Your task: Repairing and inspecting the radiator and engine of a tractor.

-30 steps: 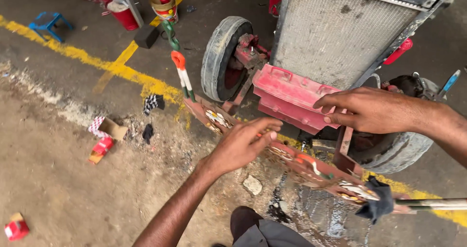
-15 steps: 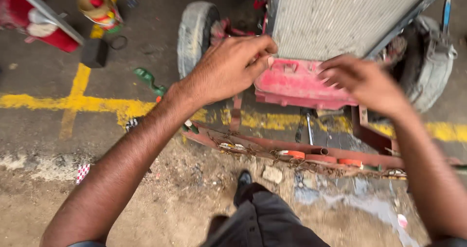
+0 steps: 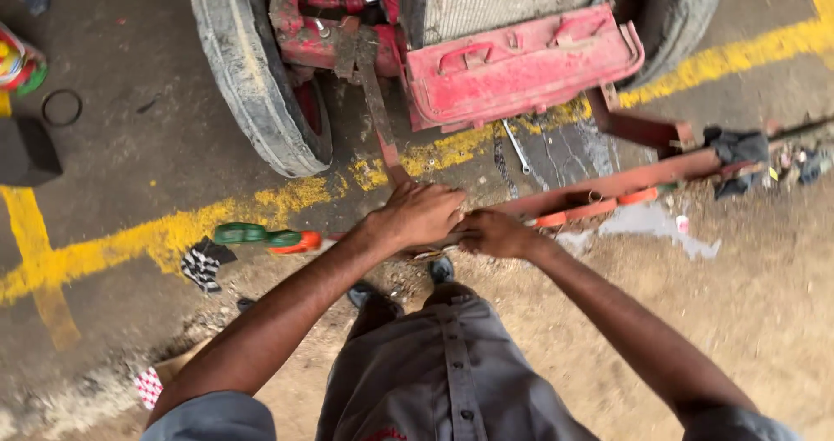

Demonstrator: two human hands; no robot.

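Your hands have dropped from the red front plate (image 3: 521, 63) to the long red bar (image 3: 608, 185) lying on the floor across the yellow line (image 3: 174, 232). Left hand (image 3: 421, 215) is closed over the bar's near end; right hand (image 3: 495, 232) grips just beside it, touching. View has tilted down; green-and-orange tool (image 3: 261, 235) now lies left of your left hand.
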